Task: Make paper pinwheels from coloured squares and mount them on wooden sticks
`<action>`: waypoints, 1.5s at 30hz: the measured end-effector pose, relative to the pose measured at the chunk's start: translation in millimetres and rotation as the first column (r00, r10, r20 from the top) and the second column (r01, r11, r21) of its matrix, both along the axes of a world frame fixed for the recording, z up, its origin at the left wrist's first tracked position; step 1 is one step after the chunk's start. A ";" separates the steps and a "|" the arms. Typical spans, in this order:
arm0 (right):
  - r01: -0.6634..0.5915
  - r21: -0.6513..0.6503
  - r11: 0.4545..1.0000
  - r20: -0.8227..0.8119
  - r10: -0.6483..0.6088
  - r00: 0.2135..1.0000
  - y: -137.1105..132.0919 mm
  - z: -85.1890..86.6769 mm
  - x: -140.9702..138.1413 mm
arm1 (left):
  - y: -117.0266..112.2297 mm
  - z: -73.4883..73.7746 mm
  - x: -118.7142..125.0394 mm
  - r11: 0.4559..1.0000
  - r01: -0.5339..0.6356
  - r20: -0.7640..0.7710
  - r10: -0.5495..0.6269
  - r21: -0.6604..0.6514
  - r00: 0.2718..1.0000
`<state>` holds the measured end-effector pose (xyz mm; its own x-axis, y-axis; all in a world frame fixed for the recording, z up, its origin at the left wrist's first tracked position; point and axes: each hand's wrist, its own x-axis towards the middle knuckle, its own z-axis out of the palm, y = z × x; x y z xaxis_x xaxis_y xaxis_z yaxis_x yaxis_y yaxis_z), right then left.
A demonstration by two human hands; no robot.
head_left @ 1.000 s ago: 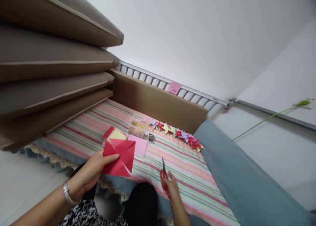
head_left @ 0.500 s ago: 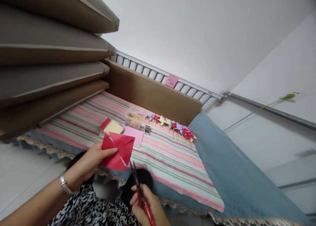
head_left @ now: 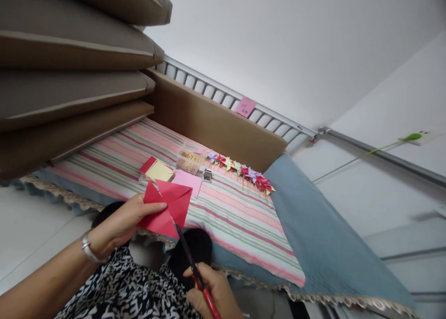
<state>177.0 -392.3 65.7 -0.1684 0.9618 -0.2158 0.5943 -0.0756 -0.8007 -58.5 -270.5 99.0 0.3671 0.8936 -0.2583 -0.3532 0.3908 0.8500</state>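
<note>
A square of red paper (head_left: 179, 203) with slits cut in from its corners is pinched in my left hand (head_left: 134, 217), the thumb lying on top. My right hand (head_left: 214, 289) grips a pair of scissors (head_left: 190, 258) with red handles and dark blades. The blade tips meet the lower slit of the red paper, and the blades look closed together. Just beyond the paper lie pink paper squares (head_left: 190, 179) and a stack of yellow and red paper (head_left: 158, 170).
A clear box (head_left: 190, 159) of small fasteners sits behind the paper, beside a small metal clip-like item (head_left: 207, 175). Several paper pinwheels (head_left: 251, 175) line the striped cloth's (head_left: 244, 226) far side. Stacked cushions (head_left: 76, 91) rise at left; a pink note (head_left: 245, 106) hangs on the rail.
The scissors have moved up and left to the red paper, and their blades, slightly apart before, have come together at the lower slit. My left hand keeps its hold.
</note>
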 end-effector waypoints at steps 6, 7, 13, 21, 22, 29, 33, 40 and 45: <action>-0.009 -0.010 1.000 0.008 0.009 1.000 10.3 14.7 -13.7 | -1.3 0.3 1.8 1.000 0.013 -0.030 -0.013 0.000 0.999; -0.011 -0.005 1.000 0.008 0.011 1.000 11.1 16.4 -15.1 | -1.7 0.1 2.0 1.000 0.016 -0.029 -0.016 0.001 0.999; -0.014 -0.009 1.000 0.015 0.014 1.000 12.8 14.4 -14.8 | -3.0 -2.8 1.7 1.000 -0.011 -0.040 0.011 -0.009 0.999; 0.009 -0.012 1.000 0.047 -0.008 0.999 15.8 14.1 -16.8 | -3.5 -6.3 1.3 0.999 0.034 -0.035 -0.033 0.005 0.999; 0.002 -0.015 1.000 0.047 -0.001 0.999 15.6 15.9 -16.8 | -3.5 -6.3 1.5 0.999 0.036 -0.039 -0.036 0.002 0.999; -0.008 -0.010 1.000 0.056 0.009 0.998 14.2 20.0 -15.3 | -5.0 -3.1 3.3 1.000 0.023 -0.047 -0.022 0.017 0.999; -0.022 0.015 1.000 0.046 0.021 0.999 15.9 16.4 -14.7 | -4.4 -4.1 3.1 1.000 0.022 -0.030 -0.022 0.004 0.999; -0.013 0.009 1.000 0.068 0.012 0.998 15.6 13.9 -14.2 | -5.7 -3.8 4.2 1.000 0.005 -0.051 -0.004 0.006 0.999; 0.015 0.018 1.000 0.106 -0.016 0.994 15.1 11.4 -13.9 | -7.8 -0.7 6.0 1.000 0.007 -0.050 -0.007 0.011 0.999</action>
<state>163.2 -377.2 77.0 -0.1303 0.9678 -0.2155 0.6751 -0.0726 -0.7341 -52.5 -278.3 98.3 0.3602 0.8941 -0.2663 -0.3077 0.3834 0.8708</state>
